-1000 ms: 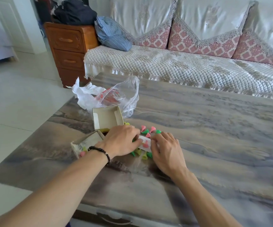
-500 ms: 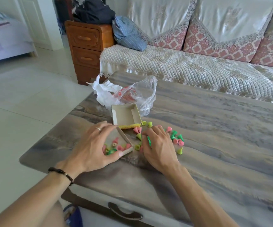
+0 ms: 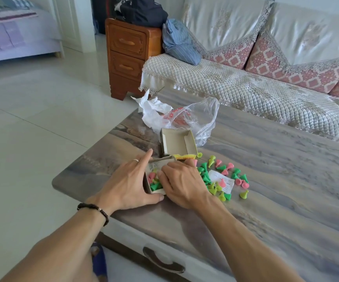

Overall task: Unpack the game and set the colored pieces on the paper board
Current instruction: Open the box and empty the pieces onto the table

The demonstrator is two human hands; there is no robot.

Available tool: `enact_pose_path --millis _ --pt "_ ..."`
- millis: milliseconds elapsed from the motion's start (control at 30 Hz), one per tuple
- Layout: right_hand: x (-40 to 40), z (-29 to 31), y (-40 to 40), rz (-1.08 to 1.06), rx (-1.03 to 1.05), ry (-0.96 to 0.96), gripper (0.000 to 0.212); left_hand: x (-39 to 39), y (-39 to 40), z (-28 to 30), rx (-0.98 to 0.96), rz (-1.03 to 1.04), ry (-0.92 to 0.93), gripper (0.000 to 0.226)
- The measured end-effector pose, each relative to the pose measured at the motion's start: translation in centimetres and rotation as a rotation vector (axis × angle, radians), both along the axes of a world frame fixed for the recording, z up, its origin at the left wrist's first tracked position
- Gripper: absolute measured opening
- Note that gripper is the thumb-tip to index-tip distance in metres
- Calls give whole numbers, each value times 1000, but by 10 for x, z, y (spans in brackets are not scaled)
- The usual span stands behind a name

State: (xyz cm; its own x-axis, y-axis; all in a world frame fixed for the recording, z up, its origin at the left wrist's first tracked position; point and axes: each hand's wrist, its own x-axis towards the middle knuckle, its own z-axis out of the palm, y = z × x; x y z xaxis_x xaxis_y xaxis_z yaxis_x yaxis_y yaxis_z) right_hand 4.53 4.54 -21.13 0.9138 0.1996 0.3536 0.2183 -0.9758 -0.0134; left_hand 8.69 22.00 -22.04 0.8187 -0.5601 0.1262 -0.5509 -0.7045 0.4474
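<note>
Unpacking step: left hand (image 3: 131, 184) braces the box tray (image 3: 151, 189) at frame centre, fingers straight; right hand (image 3: 181, 183) reaches in, grasp can't tell; pieces (image 3: 221, 177) lie scattered just right on the table (image 3: 276, 180); next, probably empty tray, unfold folded paper (image 3: 222, 180).

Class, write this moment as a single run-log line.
left hand: steadies box tray | right hand: fingers in tray | pieces: mostly loose on table | lid: empty
</note>
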Motion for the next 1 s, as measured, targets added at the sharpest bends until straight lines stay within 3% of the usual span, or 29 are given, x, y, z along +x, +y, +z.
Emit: enact_pose_path --millis 267,567,700,867,1000 --pt "11 2 10 -30 -13 73 54 -1 1 -3 -22 -19 -39 125" --pt "15 17 -14 -297 345 -295 49 -13 -5 13 -19 -70 -59 119" --pt "7 14 -55 -496 281 -19 48 -10 -7 13 1 -83 -50 121" --pt "3 6 -59 -391 178 -28 41 -9 -5 11 -41 -112 -62 117" --pt "-4 6 -46 -269 143 -183 28 -8 -9 17 -39 -253 -344 80"
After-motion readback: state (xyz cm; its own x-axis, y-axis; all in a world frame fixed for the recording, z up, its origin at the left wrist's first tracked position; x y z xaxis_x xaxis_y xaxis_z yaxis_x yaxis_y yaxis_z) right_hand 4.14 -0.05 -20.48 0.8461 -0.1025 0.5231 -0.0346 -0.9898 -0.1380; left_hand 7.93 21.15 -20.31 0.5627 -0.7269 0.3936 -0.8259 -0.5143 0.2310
